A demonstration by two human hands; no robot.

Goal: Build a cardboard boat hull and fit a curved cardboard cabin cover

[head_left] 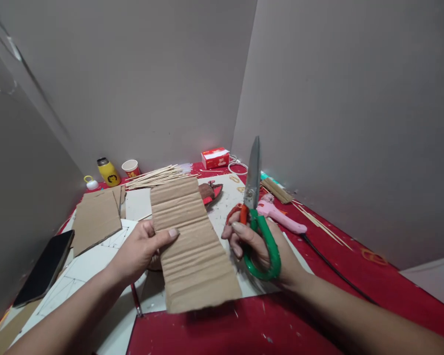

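Note:
My left hand (pixel 142 246) grips a strip of corrugated cardboard (pixel 192 246) by its left edge, thumb on top and fingers underneath. The strip is held up over the table, creased across its width. In my right hand (pixel 259 246) is a pair of scissors (pixel 253 172) with one green handle and one orange handle. The blades look closed and point up, to the right of the cardboard and apart from it. Partly hidden behind the strip lies a small red and brown model boat (pixel 211 193).
Cardboard pieces (pixel 96 217), a phone (pixel 46 266) and drawn-on paper (pixel 85 271) lie left. Thin sticks (pixel 155 176), a yellow bottle (pixel 108 172), a paper cup (pixel 130 167) and a red tissue pack (pixel 215 158) stand behind. A pink glue gun (pixel 283 218) with a black cord lies right.

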